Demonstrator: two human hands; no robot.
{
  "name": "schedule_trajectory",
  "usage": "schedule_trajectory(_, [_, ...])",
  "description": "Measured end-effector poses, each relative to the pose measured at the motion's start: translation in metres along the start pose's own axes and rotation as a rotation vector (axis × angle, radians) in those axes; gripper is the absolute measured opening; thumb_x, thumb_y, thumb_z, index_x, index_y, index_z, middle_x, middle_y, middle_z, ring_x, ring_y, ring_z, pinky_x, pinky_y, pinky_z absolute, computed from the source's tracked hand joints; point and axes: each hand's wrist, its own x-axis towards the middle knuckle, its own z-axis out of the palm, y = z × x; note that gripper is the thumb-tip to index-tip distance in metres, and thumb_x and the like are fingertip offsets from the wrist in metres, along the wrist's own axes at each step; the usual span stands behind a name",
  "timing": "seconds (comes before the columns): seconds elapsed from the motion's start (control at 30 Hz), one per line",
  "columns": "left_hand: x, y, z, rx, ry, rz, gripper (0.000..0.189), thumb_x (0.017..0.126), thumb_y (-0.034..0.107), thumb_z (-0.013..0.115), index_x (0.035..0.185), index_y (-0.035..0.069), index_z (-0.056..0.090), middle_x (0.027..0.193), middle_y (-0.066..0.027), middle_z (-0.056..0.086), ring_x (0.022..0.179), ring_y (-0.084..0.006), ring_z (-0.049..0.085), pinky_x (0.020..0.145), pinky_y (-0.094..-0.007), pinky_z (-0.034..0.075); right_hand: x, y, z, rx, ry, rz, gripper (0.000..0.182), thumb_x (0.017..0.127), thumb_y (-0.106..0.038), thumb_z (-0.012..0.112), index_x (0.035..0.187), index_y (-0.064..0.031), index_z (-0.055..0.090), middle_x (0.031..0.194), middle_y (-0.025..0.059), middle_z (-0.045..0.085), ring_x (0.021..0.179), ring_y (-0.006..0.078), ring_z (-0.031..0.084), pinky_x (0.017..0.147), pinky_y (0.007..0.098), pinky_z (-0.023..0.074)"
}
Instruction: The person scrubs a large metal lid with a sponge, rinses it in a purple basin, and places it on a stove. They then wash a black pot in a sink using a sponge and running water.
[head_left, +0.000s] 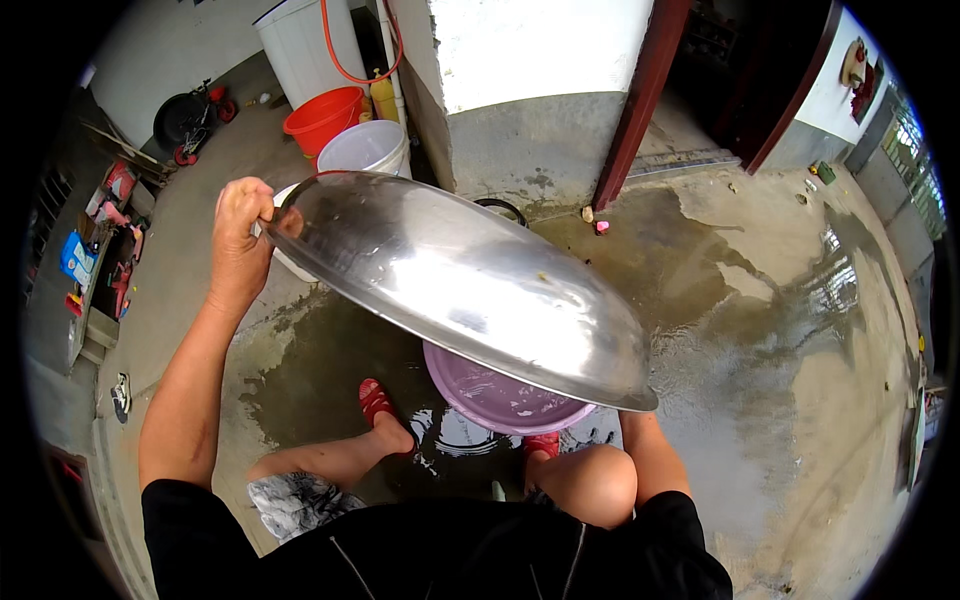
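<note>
My left hand (244, 221) grips the rim of a large stainless steel basin (480, 285) at its upper left end. Held tilted in the air, the basin turns its shiny outside towards me. Only my right forearm shows; it runs up to the basin's lower right end, and the hand itself is hidden behind it. Beneath the steel basin, a purple plastic basin (465, 411) is partly covered, with pale patches or reflections inside. It stands between my feet, which wear red sandals (375, 401).
Wet concrete floor (720, 390) with puddles surrounds me. Ahead stand a red bucket (319, 127), a white bucket (360, 150) and a tall white barrel (311, 56), beside a wall corner (525, 135). A doorway with a dark red frame (641, 97) opens at the upper right.
</note>
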Motion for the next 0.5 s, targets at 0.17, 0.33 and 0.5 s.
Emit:
schedule_trajectory(0.17, [-0.089,-0.092,-0.028,-0.145,0.189,-0.568,0.014,0.081,-0.006,0.053,0.083,0.006,0.047,0.095,-0.0021,0.047,0.076,-0.0109,0.05,0.068,-0.0244,0.046,0.013,0.032,0.08,-0.213,-0.183,0.155,0.04,0.085,-0.005,0.048,0.124,-0.0059,0.042,0.107,0.0094,0.059,0.092,0.0203,0.061,0.08,0.0324,0.0512])
schedule_trajectory(0.33, [-0.174,-0.13,-0.05,-0.735,0.394,-1.011,0.009,0.086,-0.002,0.048,0.089,0.006,0.051,0.102,-0.0031,0.054,0.081,-0.0138,0.055,0.073,-0.026,0.048,0.025,0.045,0.097,-0.313,-0.284,0.248,0.049,0.087,-0.003,0.045,0.133,-0.0052,0.032,0.119,0.0116,0.053,0.102,0.0219,0.057,0.09,0.0355,0.0462])
schedule_trajectory(0.5, [-0.225,-0.141,-0.065,-0.983,0.552,-1.071,0.026,0.087,0.01,0.05,0.11,-0.001,0.051,0.116,-0.0149,0.053,0.09,-0.0201,0.059,0.08,-0.0315,0.049,0.031,0.071,0.082,-0.452,-0.255,0.325,0.056,0.087,0.001,0.043,0.139,-0.0137,0.025,0.116,0.0107,0.052,0.1,0.0208,0.056,0.086,0.0344,0.0458])
